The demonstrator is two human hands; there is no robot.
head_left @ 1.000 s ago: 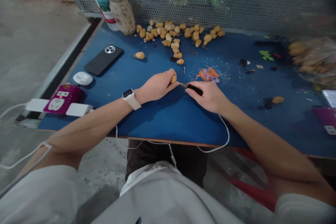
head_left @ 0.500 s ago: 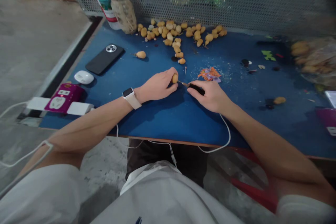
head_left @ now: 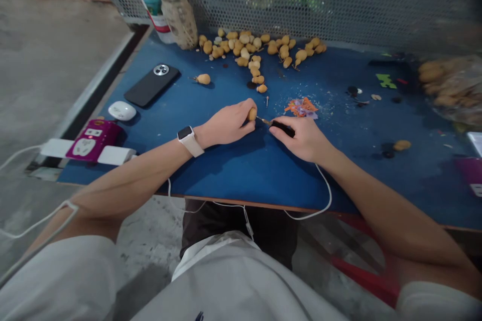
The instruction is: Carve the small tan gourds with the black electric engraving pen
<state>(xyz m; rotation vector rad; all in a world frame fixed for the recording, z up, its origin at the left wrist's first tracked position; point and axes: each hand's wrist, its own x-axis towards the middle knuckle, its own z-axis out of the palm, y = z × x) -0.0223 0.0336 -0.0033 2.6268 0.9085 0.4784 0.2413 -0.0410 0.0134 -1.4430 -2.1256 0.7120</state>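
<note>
Between the thumb and fingers of my left hand (head_left: 234, 123) is a small tan gourd (head_left: 252, 114). My right hand (head_left: 303, 136) is closed around the black handle of a thin-tipped tool (head_left: 283, 128), whose metal tip points left and reaches the gourd's right side or close to it. A white cable runs down from under my right hand. Beyond the hands, a row of small gourds (head_left: 255, 72) leads back to a larger pile. Orange and purple scraps (head_left: 302, 108) lie just behind my right hand.
A phone (head_left: 152, 85), a white case (head_left: 122, 111) and a purple power adapter (head_left: 93, 140) are on the left. A bottle (head_left: 153, 7) and a jar (head_left: 179, 20) stand at the back left. At the right are a single gourd (head_left: 401, 145) and a plastic bag (head_left: 455, 88).
The whole view has shifted very slightly. Both hands keep the same hold on the gourd and the tool.
</note>
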